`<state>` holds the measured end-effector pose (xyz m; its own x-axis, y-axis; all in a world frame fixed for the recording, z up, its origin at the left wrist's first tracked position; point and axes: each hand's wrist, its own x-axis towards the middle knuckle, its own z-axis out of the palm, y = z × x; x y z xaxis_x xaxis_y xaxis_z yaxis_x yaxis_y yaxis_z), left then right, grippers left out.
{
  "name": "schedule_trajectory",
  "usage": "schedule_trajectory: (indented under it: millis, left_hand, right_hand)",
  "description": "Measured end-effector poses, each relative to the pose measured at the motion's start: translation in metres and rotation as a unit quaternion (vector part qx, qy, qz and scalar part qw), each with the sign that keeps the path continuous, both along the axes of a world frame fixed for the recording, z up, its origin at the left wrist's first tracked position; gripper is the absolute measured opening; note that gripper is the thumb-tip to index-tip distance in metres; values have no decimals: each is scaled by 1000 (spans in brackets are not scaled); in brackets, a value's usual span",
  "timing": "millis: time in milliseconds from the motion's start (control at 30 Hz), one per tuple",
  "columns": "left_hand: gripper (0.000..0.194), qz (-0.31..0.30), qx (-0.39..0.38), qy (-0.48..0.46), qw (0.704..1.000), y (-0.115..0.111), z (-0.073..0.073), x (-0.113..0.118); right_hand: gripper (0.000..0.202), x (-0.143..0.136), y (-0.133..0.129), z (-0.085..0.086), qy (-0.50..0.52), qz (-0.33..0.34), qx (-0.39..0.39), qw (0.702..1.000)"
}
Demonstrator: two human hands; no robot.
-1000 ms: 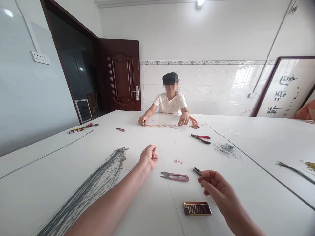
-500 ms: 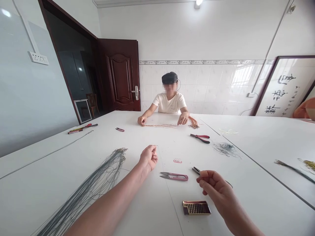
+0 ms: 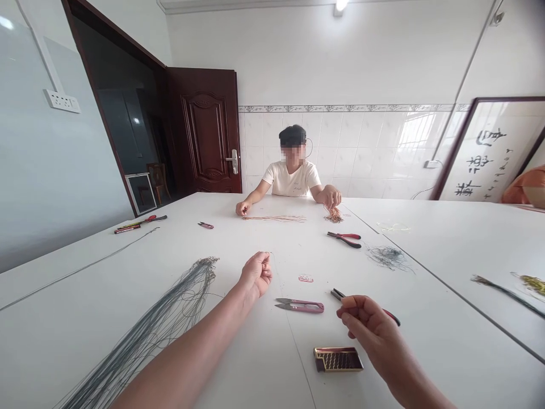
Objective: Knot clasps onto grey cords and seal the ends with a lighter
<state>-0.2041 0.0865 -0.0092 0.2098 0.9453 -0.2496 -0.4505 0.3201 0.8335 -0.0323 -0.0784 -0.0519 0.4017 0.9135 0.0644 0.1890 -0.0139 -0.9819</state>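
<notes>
- White table (image 3: 238, 363).
- Left hand (image 3: 256, 272), centre: pinching thread (image 3: 271, 253).
- Right hand (image 3: 361, 319), lower right: curled over pliers (image 3: 392, 317); grip cannot be told.
- Co-worker's hand (image 3: 331, 196) shifted to orange strands (image 3: 334, 215), upper centre; wearer's work unchanged.

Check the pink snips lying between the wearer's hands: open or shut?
Open: on the pink snips, the two blades spread apart toward their tips.

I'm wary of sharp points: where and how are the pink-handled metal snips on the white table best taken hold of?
Probably by the looped pink handle of the metal snips, coming from the right, where the right hand is. They lie flat, slim pointed blades facing left and slightly apart, so this should keep fingers off the tips.
</notes>
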Motion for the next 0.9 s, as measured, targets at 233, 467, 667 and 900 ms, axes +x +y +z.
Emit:
schedule_trajectory:
  millis: [233,467,667,900]
  left_hand:
    - [28,34,-7,-5,999,7,5,-7]
    - [29,36,-8,-14,999,7,2,-4]
    - [33,39,-18,-4,999,14,-1,-3]
    - [31,21,16,18,999,9,-1,-2]
  right_hand:
    - [23,1,-1,0,-3,-2,-19,1000]
    - [21,-3,-1,1,3,-18,6,1000]
    - [22,2,1,-3,-5,7,-14,1000]
    - [18,2,2,-6,-9,21,-4,1000]
